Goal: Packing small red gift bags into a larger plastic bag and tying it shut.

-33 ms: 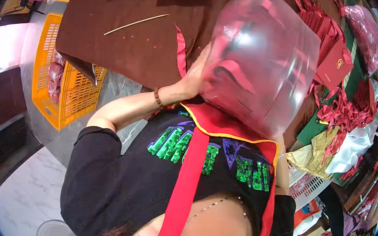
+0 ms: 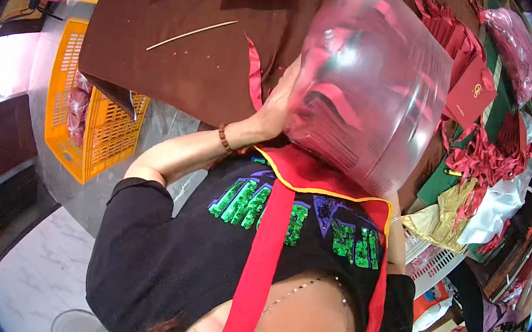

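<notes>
Clear bag [image 2: 383,61] upright-ish, tabletop [image 2: 177,84] beyond and left of it. Left hand [image 2: 275,107] touching bag's left side; can't tell if grip is clamped. Right hand hidden by bag, grip unseen.

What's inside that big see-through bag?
Through the clear bag, which the left hand touches, you can see stacked flat red pieces and pinkish-red ribbons. Anything deeper is covered by these and shiny glare.
</notes>
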Motion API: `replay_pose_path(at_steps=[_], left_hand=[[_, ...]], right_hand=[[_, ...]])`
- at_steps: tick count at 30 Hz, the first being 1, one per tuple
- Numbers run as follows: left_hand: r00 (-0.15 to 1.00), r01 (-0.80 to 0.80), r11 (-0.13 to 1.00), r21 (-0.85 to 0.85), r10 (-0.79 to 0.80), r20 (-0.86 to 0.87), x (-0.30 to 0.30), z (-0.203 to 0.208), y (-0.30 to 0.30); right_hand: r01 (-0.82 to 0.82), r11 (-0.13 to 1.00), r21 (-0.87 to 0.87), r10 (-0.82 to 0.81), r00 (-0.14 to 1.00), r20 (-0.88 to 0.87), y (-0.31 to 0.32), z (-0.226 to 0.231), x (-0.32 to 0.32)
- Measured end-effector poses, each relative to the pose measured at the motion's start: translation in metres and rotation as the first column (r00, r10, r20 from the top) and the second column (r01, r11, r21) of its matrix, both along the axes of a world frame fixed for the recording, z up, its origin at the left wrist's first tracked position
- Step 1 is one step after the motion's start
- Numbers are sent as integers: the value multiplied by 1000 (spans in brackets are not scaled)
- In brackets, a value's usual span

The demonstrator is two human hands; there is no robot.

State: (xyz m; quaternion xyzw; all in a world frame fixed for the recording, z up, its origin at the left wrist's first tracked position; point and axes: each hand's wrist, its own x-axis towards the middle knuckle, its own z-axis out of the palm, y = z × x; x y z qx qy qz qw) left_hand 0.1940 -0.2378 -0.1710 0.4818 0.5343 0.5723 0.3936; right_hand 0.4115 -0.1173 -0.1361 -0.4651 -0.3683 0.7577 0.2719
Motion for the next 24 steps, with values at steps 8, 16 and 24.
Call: replay_pose_path(at_steps=[8, 16, 24], left_hand=[[698, 146, 860, -490, 261, 667, -41, 51, 29], [878, 68, 986, -154, 14, 478, -56, 15, 115], [817, 363, 805, -468, -33, 576, -46, 23, 115]], right_hand=[[-108, 975, 194, 104, 994, 34, 22, -17, 18], [-170, 772, 612, 115, 985, 128, 41, 45, -19], [-66, 838, 541, 102, 994, -37, 40, 44, -24]])
